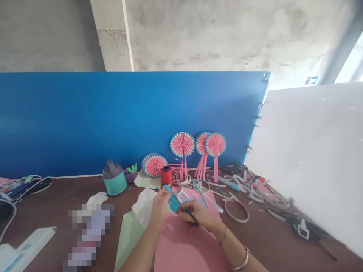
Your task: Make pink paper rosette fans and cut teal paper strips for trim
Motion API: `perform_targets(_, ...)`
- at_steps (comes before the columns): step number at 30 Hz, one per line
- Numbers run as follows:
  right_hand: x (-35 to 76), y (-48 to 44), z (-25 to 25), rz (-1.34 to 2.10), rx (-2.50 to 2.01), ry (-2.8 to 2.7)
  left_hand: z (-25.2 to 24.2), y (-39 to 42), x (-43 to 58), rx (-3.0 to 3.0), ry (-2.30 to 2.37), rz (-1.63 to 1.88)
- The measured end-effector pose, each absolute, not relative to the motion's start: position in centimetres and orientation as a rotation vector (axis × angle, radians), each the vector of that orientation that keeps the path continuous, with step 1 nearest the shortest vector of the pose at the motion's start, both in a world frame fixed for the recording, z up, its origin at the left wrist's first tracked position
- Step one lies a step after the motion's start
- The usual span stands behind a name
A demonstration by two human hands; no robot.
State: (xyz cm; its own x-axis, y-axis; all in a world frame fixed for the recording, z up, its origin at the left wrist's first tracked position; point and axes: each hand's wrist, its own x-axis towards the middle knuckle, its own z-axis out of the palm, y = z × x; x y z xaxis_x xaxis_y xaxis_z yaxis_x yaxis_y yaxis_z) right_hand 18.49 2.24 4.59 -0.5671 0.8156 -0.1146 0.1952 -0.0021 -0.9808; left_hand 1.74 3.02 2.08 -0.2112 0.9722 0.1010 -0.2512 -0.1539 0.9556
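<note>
My left hand (161, 202) pinches a piece of blue paper (173, 199) above the papers on the desk. Just right of it, my right hand (198, 214) is closed round dark-handled scissors (190, 217), whose blades are at the blue paper and hard to make out. Beneath both hands lies a large pink sheet (190, 249), with a green sheet (129, 230) and white crumpled paper (144, 206) at its left. A red spool (166, 175) stands behind the hands, near rings of pale tape (176, 187).
Pink pleated paper fans (183, 144) lean on the blue partition (99, 121). A teal-and-grey pot (115, 181) and a purple cup (131, 174) stand back left. Paper strips and a tape ring (236, 210) lie right, a power strip (31, 249) front left.
</note>
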Motion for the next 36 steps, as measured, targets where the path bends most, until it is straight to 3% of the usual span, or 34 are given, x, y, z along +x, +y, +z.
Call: perform_targets(36,18.45,2.31,4.33,1.610,-1.051,-1.816,2.40,2.82,1.85,0.957,1.071,1.588)
